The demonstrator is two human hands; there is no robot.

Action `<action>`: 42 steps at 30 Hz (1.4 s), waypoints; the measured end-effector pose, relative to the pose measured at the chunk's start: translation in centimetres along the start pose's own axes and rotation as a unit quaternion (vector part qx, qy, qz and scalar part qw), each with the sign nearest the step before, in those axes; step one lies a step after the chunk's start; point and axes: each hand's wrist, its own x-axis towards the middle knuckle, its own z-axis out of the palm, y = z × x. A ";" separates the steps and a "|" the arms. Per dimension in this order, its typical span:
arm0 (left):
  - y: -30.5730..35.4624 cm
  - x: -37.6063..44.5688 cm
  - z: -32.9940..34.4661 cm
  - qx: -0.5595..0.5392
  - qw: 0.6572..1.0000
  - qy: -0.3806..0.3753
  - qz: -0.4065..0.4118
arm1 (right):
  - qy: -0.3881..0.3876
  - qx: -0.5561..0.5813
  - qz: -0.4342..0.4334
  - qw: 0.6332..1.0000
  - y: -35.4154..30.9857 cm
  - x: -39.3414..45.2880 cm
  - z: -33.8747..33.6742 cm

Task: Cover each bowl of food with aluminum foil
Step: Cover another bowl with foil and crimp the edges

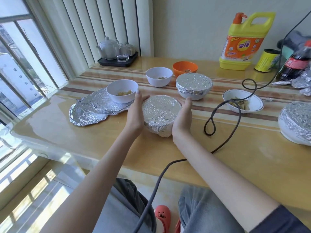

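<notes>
- Crinkled aluminium foil is wrapped over the top and down the sides of the foil-covered bowl that sits on the desk straight in front of the person.
- The left hand lies flat against the bowl's left side, its fingers straight and pointing away from the person, pressing the foil to the wall.
- The right hand mirrors it on the right side, fingers likewise straight and laid along the foil; neither hand curls round anything.
- Just behind and to the right stands a second covered bowl, its foil reaching partway down the white wall.
- A third covered bowl sits at the right edge of the view, well apart from the hands.
- Still uncovered: a white bowl with yellowish food, resting on loose foil sheets left of the hands; a smaller white bowl behind it; an orange bowl farther back; and a shallow rimmed bowl of food to the right.
- A dark cable loops across the desk, passing over the shallow bowl.
- Against the far wall stand a yellow detergent jug, a yellow can and a cola bottle, with crumpled foil beside the bottle.
- A white teapot and glasses sit on a dark tray in the far left corner.
</notes>
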 end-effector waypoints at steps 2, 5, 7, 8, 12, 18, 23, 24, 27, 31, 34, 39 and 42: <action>-0.2 -0.3 0.2 0.006 1.000 0.031 -0.002 | -0.017 -0.014 0.001 1.000 0.0 0.5 -0.1; -0.8 -0.6 0.5 0.030 0.998 0.063 0.012 | -0.074 -0.030 0.001 0.997 -0.5 1.3 -0.7; -1.1 -0.5 -0.1 0.060 0.997 0.037 0.021 | -0.124 -0.048 0.003 0.991 -0.8 2.0 -1.8; -1.1 -0.5 -0.7 0.082 0.996 0.013 0.042 | -0.133 -0.070 -0.001 0.989 -1.0 2.2 -2.6; 1.3 -0.1 -3.1 0.235 0.947 -0.155 0.155 | -0.160 -0.214 -0.081 0.960 -2.2 2.0 -7.6; 6.0 1.2 0.5 0.582 0.716 -0.342 0.179 | -0.258 -0.471 -0.150 0.830 -3.3 0.3 -8.9; 5.7 1.9 1.8 0.657 0.654 -0.359 0.108 | -0.197 -0.499 -0.201 0.820 -2.4 -0.5 -7.5; 5.6 1.9 1.8 0.651 0.662 -0.359 0.101 | -0.183 -0.501 -0.214 0.818 -2.2 -0.7 -7.4; 5.8 1.7 1.9 0.639 0.673 -0.359 0.103 | -0.173 -0.505 -0.232 0.813 -2.4 -0.9 -7.5; 5.5 1.9 1.9 0.642 0.670 -0.358 0.103 | -0.180 -0.466 -0.233 0.834 -2.7 -0.4 -7.9; 5.3 2.1 1.8 0.644 0.671 -0.353 0.108 | -0.191 -0.432 -0.232 0.850 -3.0 0.2 -8.2; 5.2 2.1 2.0 0.648 0.667 -0.350 0.109 | -0.217 -0.430 -0.221 0.848 -3.8 1.2 -8.1; 5.3 2.0 2.1 0.655 0.662 -0.349 0.105 | -0.229 -0.433 -0.211 0.846 -4.4 1.8 -7.9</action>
